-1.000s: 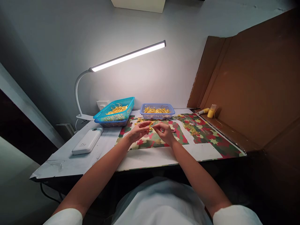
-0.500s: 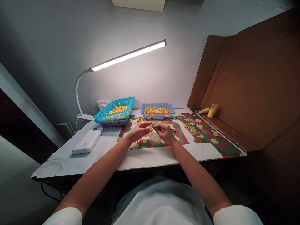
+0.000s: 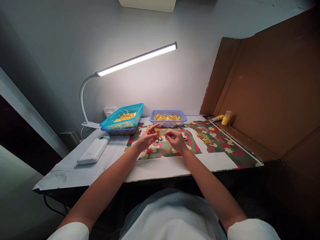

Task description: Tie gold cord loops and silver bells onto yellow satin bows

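Over the patterned sheet, my left hand [image 3: 147, 138] holds a small yellow ribbon-like piece [image 3: 157, 130] at its fingers, with the index finger raised. Just right of it, my right hand [image 3: 176, 141] is closed in a pinch at the piece's thin end; the fingertips partly hide what they grip. Small shiny metallic bits [image 3: 159, 140] lie on the sheet between the hands. Behind my hands, a purple basket [image 3: 168, 123] contains many similar yellow pieces. A dark reddish tool [image 3: 185, 139], partly hidden, lies beside my right hand.
A blue basket [image 3: 121, 126] with yellow pieces rests tilted on another basket at the left. A white power bank [image 3: 93, 150] and a lit lamp [image 3: 137, 60] are also left. Thin yellow strands [image 3: 205, 137] lie right. Glue bottles [image 3: 225, 119] stand by the cardboard wall [image 3: 270, 83].
My left index finger has lifted and the left fingers have spread somewhat from the right hand. The metallic bits now show between the hands. My right hand stays nearly still.
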The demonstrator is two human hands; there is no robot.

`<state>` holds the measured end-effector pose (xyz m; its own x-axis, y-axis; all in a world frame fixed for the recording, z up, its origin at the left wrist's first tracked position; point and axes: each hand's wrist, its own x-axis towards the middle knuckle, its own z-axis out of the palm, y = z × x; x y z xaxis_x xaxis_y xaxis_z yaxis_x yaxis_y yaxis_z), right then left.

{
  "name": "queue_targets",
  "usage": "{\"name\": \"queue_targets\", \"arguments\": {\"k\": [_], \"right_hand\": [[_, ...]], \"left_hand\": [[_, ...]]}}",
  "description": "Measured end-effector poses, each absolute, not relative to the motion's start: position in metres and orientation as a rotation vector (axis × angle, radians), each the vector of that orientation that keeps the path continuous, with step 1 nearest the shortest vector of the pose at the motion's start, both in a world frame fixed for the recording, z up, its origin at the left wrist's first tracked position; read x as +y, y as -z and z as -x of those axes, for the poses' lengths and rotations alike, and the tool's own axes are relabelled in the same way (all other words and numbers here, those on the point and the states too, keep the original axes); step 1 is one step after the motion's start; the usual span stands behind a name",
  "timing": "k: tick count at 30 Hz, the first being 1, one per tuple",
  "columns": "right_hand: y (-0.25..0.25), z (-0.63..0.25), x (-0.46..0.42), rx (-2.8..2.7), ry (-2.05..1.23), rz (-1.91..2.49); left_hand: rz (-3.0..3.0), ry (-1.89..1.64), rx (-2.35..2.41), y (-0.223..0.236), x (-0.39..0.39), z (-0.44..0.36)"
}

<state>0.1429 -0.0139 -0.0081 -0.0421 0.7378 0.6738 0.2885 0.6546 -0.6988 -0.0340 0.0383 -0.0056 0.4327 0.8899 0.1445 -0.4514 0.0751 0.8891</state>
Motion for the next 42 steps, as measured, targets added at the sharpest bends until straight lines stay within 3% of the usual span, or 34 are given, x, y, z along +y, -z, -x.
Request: {"name": "queue_targets", "arguments": {"k": [6,13,42], "right_hand": [[0.007,-0.144,-0.013,-1.511,-0.489,0.903],[0.008,-0.144,-0.01,-1.476,-0.507,0.908],[0.011,-0.141,-0.011,-1.627,-0.489,0.846]], "left_hand": [[-1.063,-1.238,0.594,0.013,0.048,0.034],[-1.066,-1.036,0.647,0.011,0.042,0.035],[-1.013,-0.949,0.5,0.011,0.037,0.034]]}}
